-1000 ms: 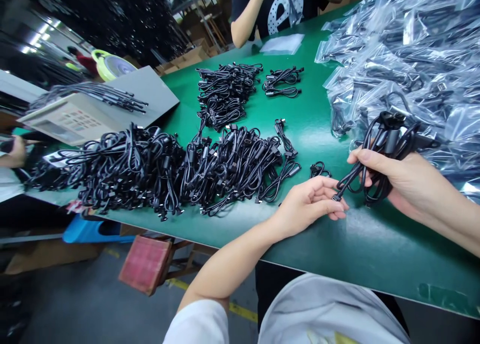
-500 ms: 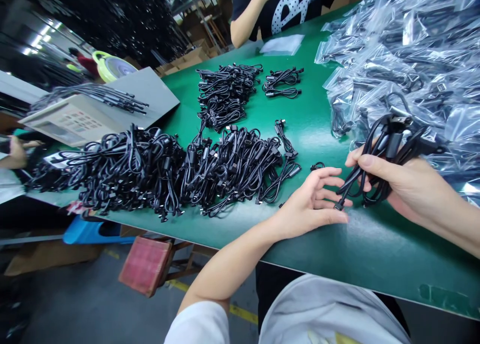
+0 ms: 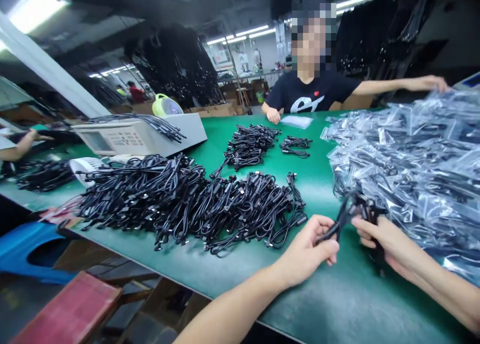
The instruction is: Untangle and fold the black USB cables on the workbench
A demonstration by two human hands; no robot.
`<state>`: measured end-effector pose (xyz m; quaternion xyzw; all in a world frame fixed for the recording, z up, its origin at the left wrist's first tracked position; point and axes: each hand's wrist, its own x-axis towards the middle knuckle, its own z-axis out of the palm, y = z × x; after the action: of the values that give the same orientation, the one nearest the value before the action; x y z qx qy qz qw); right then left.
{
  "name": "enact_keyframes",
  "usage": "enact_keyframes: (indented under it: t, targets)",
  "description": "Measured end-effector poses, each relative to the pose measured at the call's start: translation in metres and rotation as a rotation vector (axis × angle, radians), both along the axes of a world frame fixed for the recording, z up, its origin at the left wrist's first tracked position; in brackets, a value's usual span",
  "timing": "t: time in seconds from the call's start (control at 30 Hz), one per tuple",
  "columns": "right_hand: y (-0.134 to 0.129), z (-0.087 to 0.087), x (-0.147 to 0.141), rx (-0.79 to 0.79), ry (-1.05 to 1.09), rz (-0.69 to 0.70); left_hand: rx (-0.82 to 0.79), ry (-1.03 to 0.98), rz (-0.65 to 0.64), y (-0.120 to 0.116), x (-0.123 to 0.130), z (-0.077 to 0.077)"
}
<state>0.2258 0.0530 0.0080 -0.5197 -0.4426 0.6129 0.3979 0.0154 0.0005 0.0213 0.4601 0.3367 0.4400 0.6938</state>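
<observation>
My right hand (image 3: 378, 234) is closed around a bundle of black cables (image 3: 365, 204) over the table's right part. Close beside it, my left hand (image 3: 315, 244) pinches one end of a dark cable that runs toward the bundle; motion blurs the details. A long heap of coiled black cables (image 3: 240, 209) lies to the left of my hands. Behind it sit a smaller cable pile (image 3: 251, 144) and a few separate coils (image 3: 296, 146). Clear bags with cables inside (image 3: 431, 159) cover the table's right side.
Across the green table (image 3: 240, 279) a person (image 3: 311, 94) reaches one arm toward the bags, the other hand near a flat clear bag (image 3: 298, 121). A grey instrument (image 3: 127, 136) with cables on top stands back left. Stools (image 3: 71, 309) are below the front edge.
The view has tilted up, showing more of the person opposite. My left hand has closed on a cable end. The bundle in my right hand has shifted and now hangs lower.
</observation>
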Motion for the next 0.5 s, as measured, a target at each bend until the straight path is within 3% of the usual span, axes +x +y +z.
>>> enact_keyframes:
  t: [0.13, 0.27, 0.33, 0.5]
  targets:
    - [0.009, -0.001, -0.003, 0.049, -0.130, 0.255, 0.008, -0.085, -0.202, -0.005, 0.003, -0.001]
    - [0.045, 0.008, -0.024, 0.421, -0.578, 0.505, -0.020, -0.043, -0.267, -0.008, 0.002, 0.001]
    - [0.077, 0.008, -0.042, 0.554, -0.702, 0.518, -0.028, -0.043, -0.267, -0.009, 0.001, 0.003]
    - [0.167, 0.000, -0.097, 0.659, -0.877, 0.451, 0.017, -0.134, -0.218, -0.005, -0.001, 0.002]
